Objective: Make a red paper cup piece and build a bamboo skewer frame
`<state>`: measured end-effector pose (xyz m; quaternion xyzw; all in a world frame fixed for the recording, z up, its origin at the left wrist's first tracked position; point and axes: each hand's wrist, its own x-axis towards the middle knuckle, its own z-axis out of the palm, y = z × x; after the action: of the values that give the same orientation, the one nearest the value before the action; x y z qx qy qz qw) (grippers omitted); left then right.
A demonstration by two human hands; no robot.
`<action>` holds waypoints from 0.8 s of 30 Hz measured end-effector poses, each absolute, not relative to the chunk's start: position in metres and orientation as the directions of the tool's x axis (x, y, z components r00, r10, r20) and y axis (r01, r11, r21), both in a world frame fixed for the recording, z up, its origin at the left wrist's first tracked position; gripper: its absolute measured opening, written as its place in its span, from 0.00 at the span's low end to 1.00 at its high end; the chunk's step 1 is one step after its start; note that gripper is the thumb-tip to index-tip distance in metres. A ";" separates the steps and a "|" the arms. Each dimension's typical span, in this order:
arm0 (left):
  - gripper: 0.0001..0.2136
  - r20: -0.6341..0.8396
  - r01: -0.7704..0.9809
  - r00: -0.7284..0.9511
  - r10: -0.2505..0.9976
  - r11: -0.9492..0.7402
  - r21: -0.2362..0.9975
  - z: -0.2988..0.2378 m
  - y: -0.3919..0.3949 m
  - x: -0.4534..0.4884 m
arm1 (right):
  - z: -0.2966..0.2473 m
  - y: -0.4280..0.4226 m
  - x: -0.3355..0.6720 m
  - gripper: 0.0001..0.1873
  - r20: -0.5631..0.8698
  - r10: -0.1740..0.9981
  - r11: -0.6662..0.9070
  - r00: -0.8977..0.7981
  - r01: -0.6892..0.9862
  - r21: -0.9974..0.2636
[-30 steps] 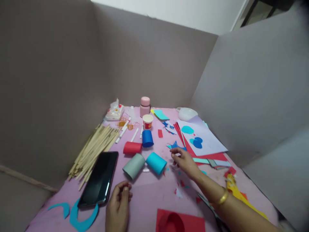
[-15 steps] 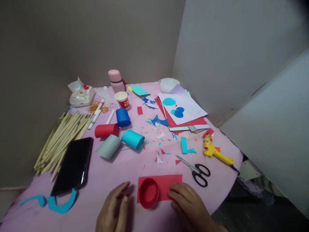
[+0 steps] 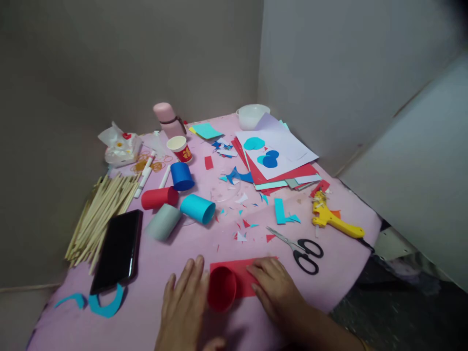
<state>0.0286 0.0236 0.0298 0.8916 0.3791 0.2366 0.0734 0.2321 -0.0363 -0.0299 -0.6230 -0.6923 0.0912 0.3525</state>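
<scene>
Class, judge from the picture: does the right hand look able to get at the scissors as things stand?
Probably yes: the right hand is over the red sheet, the scissors lie close beyond it, and nothing appears to cover them or stand between.

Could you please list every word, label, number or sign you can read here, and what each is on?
No text can be read for certain.
Paper cup: a gold character-like mark on red, too small and blurred to read.
Tissue pack: printed shapes, no legible words.
Phone: dark screen, no visible text.
</scene>
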 end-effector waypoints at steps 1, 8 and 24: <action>0.32 0.331 0.593 0.716 0.615 -0.785 0.176 0.033 0.028 0.029 | -0.028 -0.036 0.233 0.15 0.365 0.930 0.195 0.046 0.780 -0.595; 0.36 0.130 0.475 0.879 0.459 -0.865 -0.160 0.033 0.045 0.042 | -0.019 -0.035 0.243 0.13 0.287 0.953 0.157 0.101 0.645 -0.748; 0.44 0.218 0.533 0.830 0.514 -0.845 -0.037 0.032 0.037 0.044 | -0.023 -0.036 0.244 0.14 0.264 0.958 0.162 0.110 0.555 -0.816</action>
<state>0.0445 0.0372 0.0320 0.9553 0.2739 0.1002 -0.0481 0.2440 -0.0362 -0.0225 -0.6045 -0.6257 0.2318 0.4352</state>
